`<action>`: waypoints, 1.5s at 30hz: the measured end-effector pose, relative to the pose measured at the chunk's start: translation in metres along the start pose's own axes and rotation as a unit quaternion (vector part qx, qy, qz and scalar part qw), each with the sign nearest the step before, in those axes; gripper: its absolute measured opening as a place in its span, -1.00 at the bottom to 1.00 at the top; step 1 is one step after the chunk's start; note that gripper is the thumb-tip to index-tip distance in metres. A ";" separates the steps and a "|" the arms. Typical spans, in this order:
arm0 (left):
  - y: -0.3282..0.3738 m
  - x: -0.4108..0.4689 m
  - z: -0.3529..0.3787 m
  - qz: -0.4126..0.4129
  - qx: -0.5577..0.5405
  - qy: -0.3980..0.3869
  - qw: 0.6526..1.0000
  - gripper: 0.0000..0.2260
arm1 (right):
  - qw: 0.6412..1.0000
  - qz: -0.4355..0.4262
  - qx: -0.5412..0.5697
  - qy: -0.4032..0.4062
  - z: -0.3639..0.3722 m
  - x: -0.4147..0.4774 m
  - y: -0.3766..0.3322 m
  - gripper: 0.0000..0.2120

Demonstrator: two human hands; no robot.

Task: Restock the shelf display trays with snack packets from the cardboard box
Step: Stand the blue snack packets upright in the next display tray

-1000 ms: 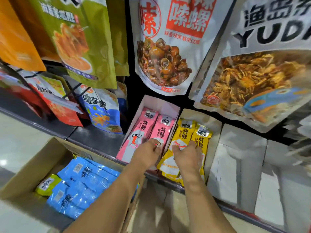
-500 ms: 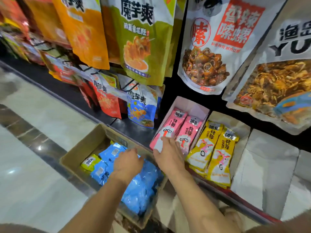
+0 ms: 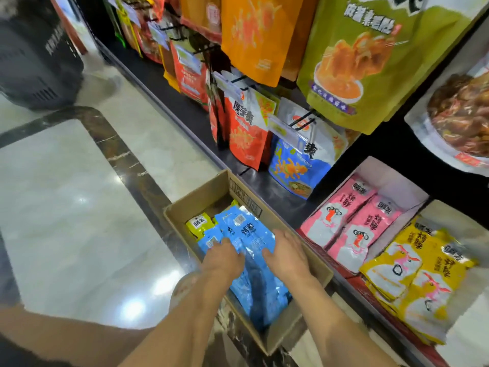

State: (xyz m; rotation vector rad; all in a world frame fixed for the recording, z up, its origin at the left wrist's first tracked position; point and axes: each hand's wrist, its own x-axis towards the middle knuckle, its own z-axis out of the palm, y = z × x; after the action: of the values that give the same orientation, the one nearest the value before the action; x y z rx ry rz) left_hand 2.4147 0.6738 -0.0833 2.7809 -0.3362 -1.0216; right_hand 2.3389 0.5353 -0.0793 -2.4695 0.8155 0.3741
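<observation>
While both hands rest spread and flat, gripping nothing, on blue snack packets (image 3: 254, 242) in the cardboard box (image 3: 211, 192), packets run lengthwise away; left hand (image 3: 223, 260), right hand (image 3: 287, 256) equally near.

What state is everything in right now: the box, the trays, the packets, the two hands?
cardboard box: open, partly filled.
blue packets: piled in the box.
yellow packet: in the box's far corner.
pink tray: stocked, two rows of pink packets.
yellow packets: stacked beside the pink ones.
left hand: palm down on blue packets.
right hand: palm down on blue packets.
</observation>
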 end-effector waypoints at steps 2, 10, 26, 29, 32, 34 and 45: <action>0.000 0.006 0.008 -0.016 -0.014 -0.010 1.000 -0.45 | 1.000 0.002 -0.002 -0.020 0.010 0.008 0.000 -0.46; 0.003 0.031 0.035 -0.044 -0.047 -0.028 0.998 -0.34 | 0.994 -0.005 -0.040 -0.097 0.047 0.032 0.011 -0.28; -0.004 0.043 0.051 -0.145 -0.220 0.036 0.964 -0.12 | 0.998 0.010 -0.038 -0.058 0.056 0.034 0.029 -0.49; -0.007 0.041 0.047 -0.150 -0.256 0.038 0.954 -0.18 | 0.998 0.033 0.010 -0.059 0.051 0.028 0.033 -0.49; -0.010 0.041 0.044 -0.151 -0.290 0.041 0.944 -0.25 | 0.995 0.045 0.070 -0.057 0.048 0.019 0.039 -0.50; -0.012 0.040 0.042 -0.147 -0.300 0.046 0.941 -0.33 | 0.992 0.054 0.101 -0.048 0.045 0.015 0.042 -0.51; 0.040 0.030 0.060 -0.100 -0.217 0.000 0.971 -0.15 | 0.985 0.048 0.167 0.003 0.033 0.001 0.039 -0.69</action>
State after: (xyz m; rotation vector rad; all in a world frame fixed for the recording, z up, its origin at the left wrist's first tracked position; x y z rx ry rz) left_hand 2.3922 0.6231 -0.1381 2.4477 0.1580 -0.9941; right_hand 2.3125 0.5260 -0.1215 -2.1270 0.9196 0.2409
